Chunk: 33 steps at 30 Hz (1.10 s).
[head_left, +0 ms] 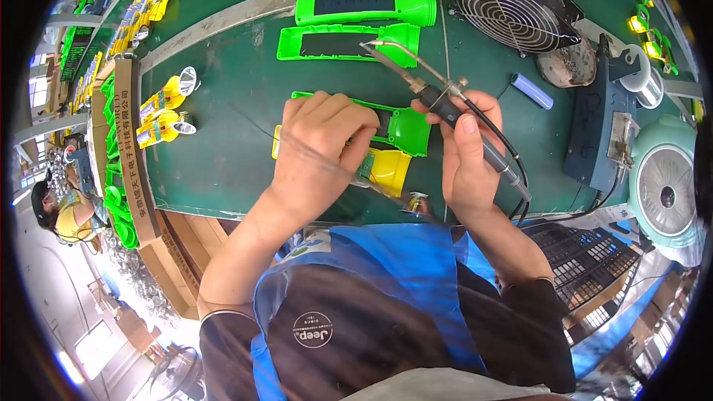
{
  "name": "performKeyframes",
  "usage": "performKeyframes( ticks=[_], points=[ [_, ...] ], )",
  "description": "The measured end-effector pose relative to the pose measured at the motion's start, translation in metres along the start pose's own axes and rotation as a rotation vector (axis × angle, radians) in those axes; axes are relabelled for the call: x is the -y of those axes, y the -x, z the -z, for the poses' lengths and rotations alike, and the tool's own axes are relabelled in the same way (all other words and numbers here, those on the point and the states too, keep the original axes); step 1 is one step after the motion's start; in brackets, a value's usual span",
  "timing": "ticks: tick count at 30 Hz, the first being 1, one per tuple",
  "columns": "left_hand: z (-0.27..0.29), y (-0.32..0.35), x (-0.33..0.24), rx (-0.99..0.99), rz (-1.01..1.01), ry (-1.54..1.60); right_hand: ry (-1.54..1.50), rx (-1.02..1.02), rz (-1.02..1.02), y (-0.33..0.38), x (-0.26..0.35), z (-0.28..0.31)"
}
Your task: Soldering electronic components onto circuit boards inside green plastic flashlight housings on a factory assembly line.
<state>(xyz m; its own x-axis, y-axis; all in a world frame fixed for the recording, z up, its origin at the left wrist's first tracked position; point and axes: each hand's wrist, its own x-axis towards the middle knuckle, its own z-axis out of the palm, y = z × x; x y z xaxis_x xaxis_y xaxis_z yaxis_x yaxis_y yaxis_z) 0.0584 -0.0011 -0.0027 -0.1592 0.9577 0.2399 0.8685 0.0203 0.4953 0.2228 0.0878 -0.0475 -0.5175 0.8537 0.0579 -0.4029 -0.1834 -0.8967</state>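
Grasping slim grey-and-black, metal-tipped soldering iron (440, 104) in right hand (471, 156), to right of glossy bright-green plastic shell (409, 132). Covering shell's left part with left hand (321, 150), bent-fingered; can't tell if pinching anything.

Wire-guarded black fan (512, 11) on table (223, 174), toward half past one. Round pale-green fan (667, 186) out at three o'clock. Black latticed crate (594, 267) toward four. Caged fan (176, 375) past seven. Cardboard box (137, 171) at nine, co-worker (73, 217) in yellow beyond.
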Motion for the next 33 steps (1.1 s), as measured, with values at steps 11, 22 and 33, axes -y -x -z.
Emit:
performKeyframes(
  ticks=[11,22,33],
  points=[
    [-0.007,0.005,0.0,-0.013,-0.025,-0.13,0.153,0.137,-0.245,-0.017,0.048,0.062],
    [-0.006,-0.011,-0.006,0.181,-0.044,-0.335,0.428,0.257,-0.419,-0.039,0.061,0.061],
    [-0.001,-0.02,-0.014,0.237,-0.007,-0.332,0.476,0.317,-0.411,-0.042,0.062,0.056]
  ],
)
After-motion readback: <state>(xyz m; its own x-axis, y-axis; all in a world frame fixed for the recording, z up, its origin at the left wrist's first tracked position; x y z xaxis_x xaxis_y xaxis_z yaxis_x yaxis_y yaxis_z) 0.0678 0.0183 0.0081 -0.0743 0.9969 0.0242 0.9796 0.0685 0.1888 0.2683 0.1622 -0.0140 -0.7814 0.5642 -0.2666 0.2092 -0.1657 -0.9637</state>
